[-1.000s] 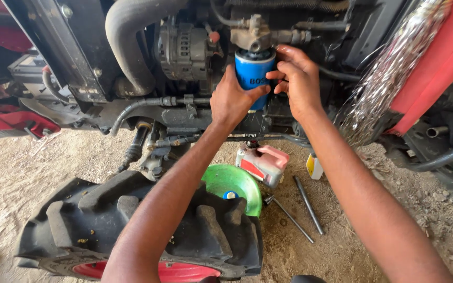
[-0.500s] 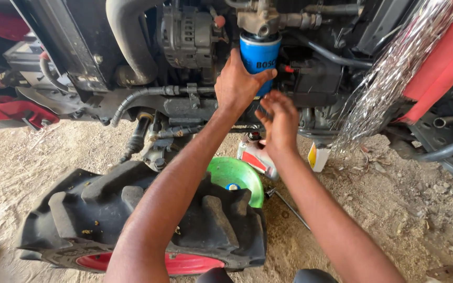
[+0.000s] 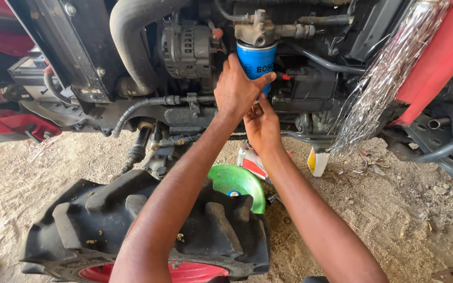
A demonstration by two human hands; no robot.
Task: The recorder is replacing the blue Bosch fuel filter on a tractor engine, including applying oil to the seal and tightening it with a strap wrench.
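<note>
A blue cylindrical filter [image 3: 257, 62] hangs upright from a metal housing [image 3: 258, 31] on the engine. My left hand [image 3: 238, 89] wraps around the filter's lower part, thumb across its front. My right hand [image 3: 262, 126] is just below the filter with its fingers cupped under the bottom end, palm facing me; whether it touches the filter I cannot tell. Both forearms reach up from the bottom of the view.
A black lugged tyre [image 3: 148, 230] on a red rim lies on the sandy ground below my arms. A green bowl [image 3: 237, 184], a red-and-white container [image 3: 252, 163] and a small white-and-yellow container [image 3: 318, 161] sit under the engine. Silver foil sleeving [image 3: 389, 73] hangs at right. Red bodywork [image 3: 436, 52] flanks it.
My right hand came off the filter's right side and dropped beneath its bottom end. My left hand stayed on the filter. The view shifted slightly.
</note>
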